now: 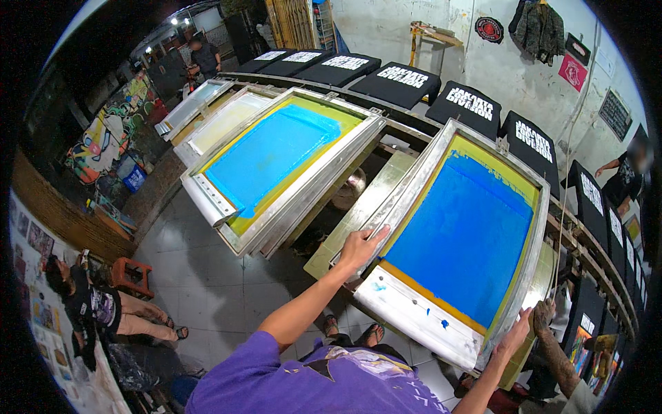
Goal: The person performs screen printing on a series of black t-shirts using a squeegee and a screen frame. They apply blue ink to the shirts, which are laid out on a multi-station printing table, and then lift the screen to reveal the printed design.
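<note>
Between my hands is a screen printing frame [540, 217], a metal-edged frame whose mesh is coated with bright blue ink [465, 231] inside a yellow-green border. My left hand [361, 250] grips its left edge near the close corner, fingers over the rim. The right hand [512, 336] holds the close right side, its fingers partly hidden by the frame. White tape-like strips with small blue ink spots cover the near end [417, 310]. Beneath the frame shows part of a pale greenish board [376, 196].
Left of my frame stand other screen frames, the closest with lighter blue ink [276, 155]. Black shirts with white print [463, 108] lie along a curved rail behind. At right, a co-worker's hand [545, 316] is close to my right hand. A red stool [132, 276] and another person [103, 303] are at left.
</note>
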Action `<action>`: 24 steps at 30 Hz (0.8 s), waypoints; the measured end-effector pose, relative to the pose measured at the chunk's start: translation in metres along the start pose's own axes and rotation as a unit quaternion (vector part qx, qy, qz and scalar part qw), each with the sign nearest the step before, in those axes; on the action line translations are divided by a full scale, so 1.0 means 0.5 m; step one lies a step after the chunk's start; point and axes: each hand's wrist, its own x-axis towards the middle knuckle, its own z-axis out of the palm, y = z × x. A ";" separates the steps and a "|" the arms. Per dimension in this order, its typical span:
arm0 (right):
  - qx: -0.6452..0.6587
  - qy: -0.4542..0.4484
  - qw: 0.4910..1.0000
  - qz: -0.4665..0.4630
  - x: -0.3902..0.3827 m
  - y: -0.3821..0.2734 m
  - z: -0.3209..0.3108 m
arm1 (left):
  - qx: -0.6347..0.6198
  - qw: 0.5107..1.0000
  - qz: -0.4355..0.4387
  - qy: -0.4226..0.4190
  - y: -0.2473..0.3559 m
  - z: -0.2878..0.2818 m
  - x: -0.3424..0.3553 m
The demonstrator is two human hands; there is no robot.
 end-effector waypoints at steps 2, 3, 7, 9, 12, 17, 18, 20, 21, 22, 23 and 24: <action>-0.023 0.001 1.000 0.006 -0.018 -0.032 0.015 | 0.000 1.000 -0.005 0.013 -0.047 0.007 0.024; -0.035 0.007 0.999 0.009 -0.025 -0.045 0.021 | 0.001 1.000 -0.005 0.010 -0.041 0.010 0.029; -0.007 0.010 1.000 0.014 -0.020 -0.024 0.015 | 0.009 1.000 0.002 0.002 -0.026 0.008 0.035; 0.015 -0.009 0.999 0.028 -0.019 -0.020 0.012 | 0.008 1.000 0.008 0.000 -0.023 0.005 0.038; 0.002 0.007 1.000 0.013 -0.024 -0.015 0.018 | 0.020 0.999 -0.031 -0.037 -0.012 -0.005 0.040; -0.017 -0.026 1.000 -0.003 -0.018 0.005 0.009 | -0.005 1.000 0.022 -0.008 -0.040 0.003 0.042; -0.026 -0.031 0.999 -0.008 -0.014 0.006 0.009 | -0.001 1.000 0.029 -0.010 -0.032 0.000 0.042; -0.022 -0.027 0.999 0.011 -0.012 0.007 0.009 | -0.005 0.999 0.027 -0.023 -0.015 -0.002 0.035; -0.019 -0.027 0.999 0.020 -0.010 0.006 0.013 | -0.008 0.999 0.027 -0.028 -0.007 -0.007 0.030; -0.013 -0.030 0.999 0.021 -0.005 0.012 0.013 | -0.009 0.999 0.028 -0.030 -0.011 -0.007 0.032; -0.006 -0.034 0.999 0.021 0.002 0.024 0.008 | -0.010 0.999 0.029 -0.033 -0.018 -0.004 0.035; -0.001 -0.038 0.999 0.022 0.006 0.032 0.004 | -0.012 0.999 0.030 -0.036 -0.021 -0.004 0.037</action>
